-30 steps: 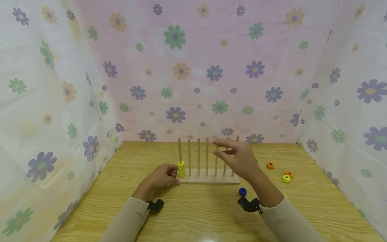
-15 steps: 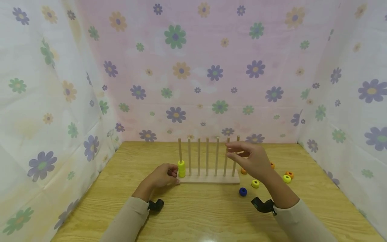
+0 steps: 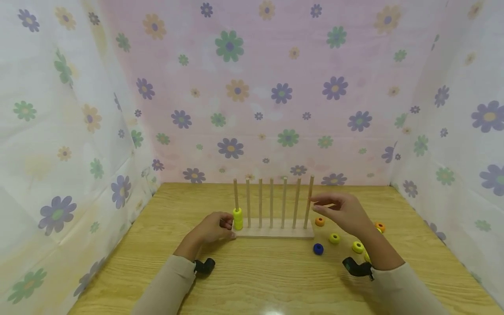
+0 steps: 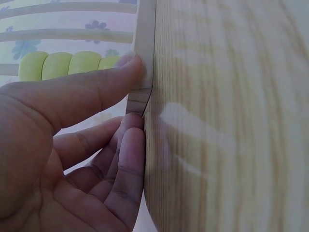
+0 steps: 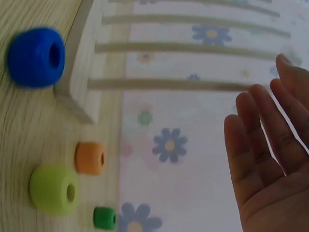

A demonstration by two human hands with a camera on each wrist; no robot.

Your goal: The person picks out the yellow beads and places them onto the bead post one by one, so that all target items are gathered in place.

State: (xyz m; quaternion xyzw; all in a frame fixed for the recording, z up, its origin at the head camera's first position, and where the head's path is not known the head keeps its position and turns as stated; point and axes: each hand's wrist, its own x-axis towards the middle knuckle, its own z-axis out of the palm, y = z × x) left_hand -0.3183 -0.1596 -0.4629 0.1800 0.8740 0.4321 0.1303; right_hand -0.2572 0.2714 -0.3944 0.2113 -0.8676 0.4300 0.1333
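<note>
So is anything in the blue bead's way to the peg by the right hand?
Only the right hand might be, up beside that peg; no beads are on it, and nothing covers the blue bead.

One base (image 3: 273,233) carries seven pegs (image 3: 271,203); one holds four yellow beads (image 4: 56,65). Visibly loose are four yellow (image 3: 333,241), two orange (image 3: 319,224), one blue (image 3: 317,251) and one green bead (image 5: 102,218).

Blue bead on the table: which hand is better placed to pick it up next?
Probably the right hand: it holds nothing and is near the same end of the wooden rack as the blue bead, while the left hand holds the opposite end.
</note>
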